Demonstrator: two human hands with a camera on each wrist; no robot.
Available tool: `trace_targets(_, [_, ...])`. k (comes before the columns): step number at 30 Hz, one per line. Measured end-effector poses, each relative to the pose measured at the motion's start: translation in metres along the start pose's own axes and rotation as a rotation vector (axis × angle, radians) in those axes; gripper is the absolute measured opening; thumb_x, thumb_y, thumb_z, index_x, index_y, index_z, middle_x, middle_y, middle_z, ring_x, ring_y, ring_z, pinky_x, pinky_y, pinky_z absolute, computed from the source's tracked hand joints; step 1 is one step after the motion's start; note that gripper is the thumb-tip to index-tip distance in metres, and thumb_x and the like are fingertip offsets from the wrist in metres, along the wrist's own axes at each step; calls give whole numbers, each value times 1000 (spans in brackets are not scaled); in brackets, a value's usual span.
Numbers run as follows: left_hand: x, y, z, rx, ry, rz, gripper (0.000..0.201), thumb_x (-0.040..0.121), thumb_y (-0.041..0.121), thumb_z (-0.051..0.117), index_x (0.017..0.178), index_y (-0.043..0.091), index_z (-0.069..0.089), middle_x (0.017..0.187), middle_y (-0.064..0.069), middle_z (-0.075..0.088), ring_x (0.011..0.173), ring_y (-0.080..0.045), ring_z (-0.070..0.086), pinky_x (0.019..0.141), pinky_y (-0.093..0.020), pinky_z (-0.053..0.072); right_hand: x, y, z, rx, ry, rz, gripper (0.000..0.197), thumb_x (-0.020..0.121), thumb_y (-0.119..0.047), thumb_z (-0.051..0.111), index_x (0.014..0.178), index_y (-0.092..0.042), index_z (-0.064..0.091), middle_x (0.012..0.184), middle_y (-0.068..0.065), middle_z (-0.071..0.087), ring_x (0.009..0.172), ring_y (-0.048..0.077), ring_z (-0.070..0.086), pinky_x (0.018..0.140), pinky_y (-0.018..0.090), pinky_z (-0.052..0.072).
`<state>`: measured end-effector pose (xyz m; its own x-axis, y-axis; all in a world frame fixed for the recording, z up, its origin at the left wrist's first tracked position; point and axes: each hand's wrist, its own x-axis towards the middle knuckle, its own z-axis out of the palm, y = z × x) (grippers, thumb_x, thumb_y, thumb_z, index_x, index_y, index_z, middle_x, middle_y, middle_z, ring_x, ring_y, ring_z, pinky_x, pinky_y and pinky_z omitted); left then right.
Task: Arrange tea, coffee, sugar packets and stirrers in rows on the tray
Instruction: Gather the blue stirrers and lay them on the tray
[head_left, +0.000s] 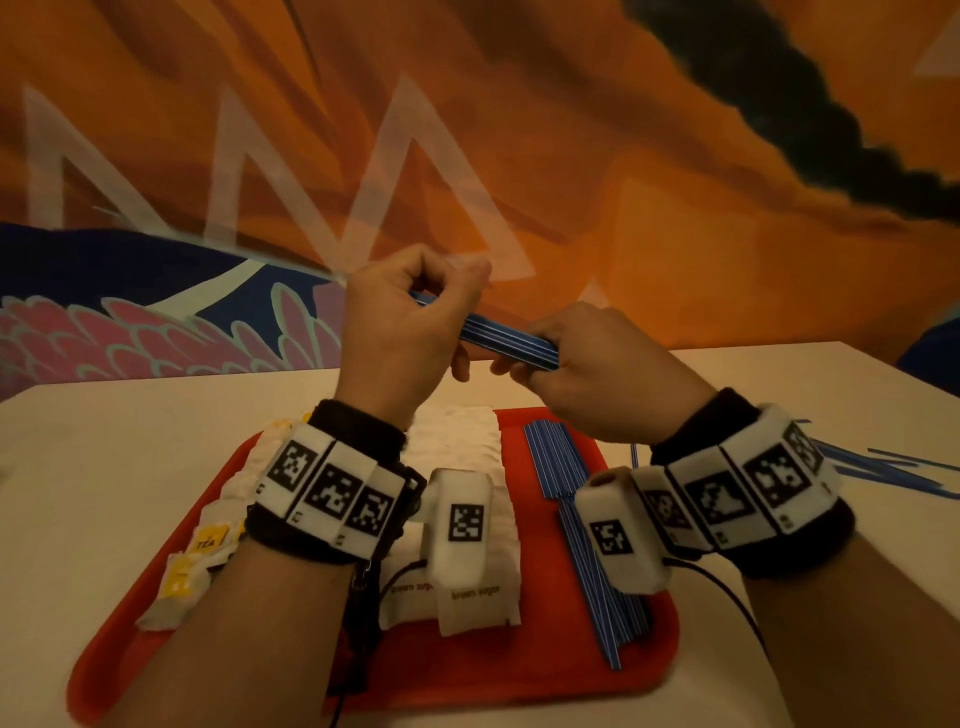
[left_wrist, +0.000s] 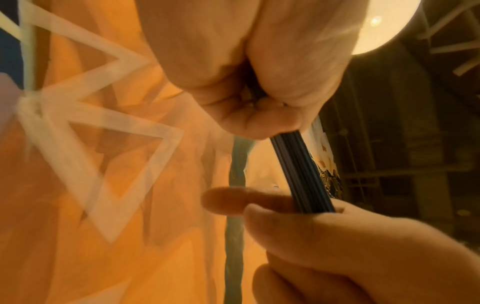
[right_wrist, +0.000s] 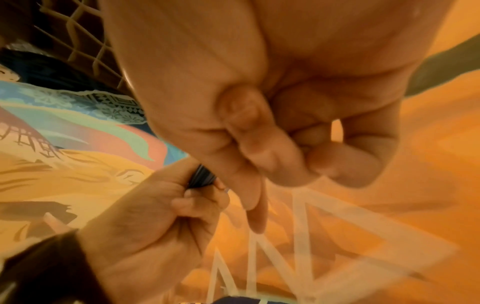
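Observation:
Both hands hold one bundle of blue striped stirrers (head_left: 498, 335) in the air above the far end of the red tray (head_left: 540, 670). My left hand (head_left: 415, 312) grips the bundle's far end; my right hand (head_left: 582, 353) grips its near end. The left wrist view shows the stirrer bundle (left_wrist: 298, 170) running between the two fists. On the tray lie a row of yellow-tagged tea bags (head_left: 208, 545) at the left, white brown-sugar packets (head_left: 467, 597) in the middle and blue stirrers (head_left: 582, 530) at the right.
More blue stirrers (head_left: 883, 470) lie loose on the white table (head_left: 104, 467) to the right of the tray. A painted orange wall stands right behind the table. Wrist bands and cables hang over the tray's middle.

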<state>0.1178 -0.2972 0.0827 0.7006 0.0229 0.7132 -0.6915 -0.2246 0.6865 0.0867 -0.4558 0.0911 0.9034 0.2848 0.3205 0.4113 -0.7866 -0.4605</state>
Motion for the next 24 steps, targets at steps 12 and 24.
trace_targets(12, [-14, 12, 35, -594, -184, -674, 31, 102, 34, 52, 99, 4, 57, 63, -3, 59, 47, -8, 48, 44, -20, 47, 3, 11, 9, -227, 116, 224, 5, 89, -16, 54, 90, -19, 50, 83, 2, 54, 74, 24, 56, 64, 34, 45])
trace_targets(24, [-23, -3, 40, -534, -102, -900, 22, 103, 14, 52, 83, 5, 54, 54, -2, 45, 38, -7, 47, 41, -16, 47, -9, 28, -4, -4, -272, 167, 71, 82, -46, 74, 143, -33, 40, 81, -1, 75, 63, 5, 69, 60, 26, 53])
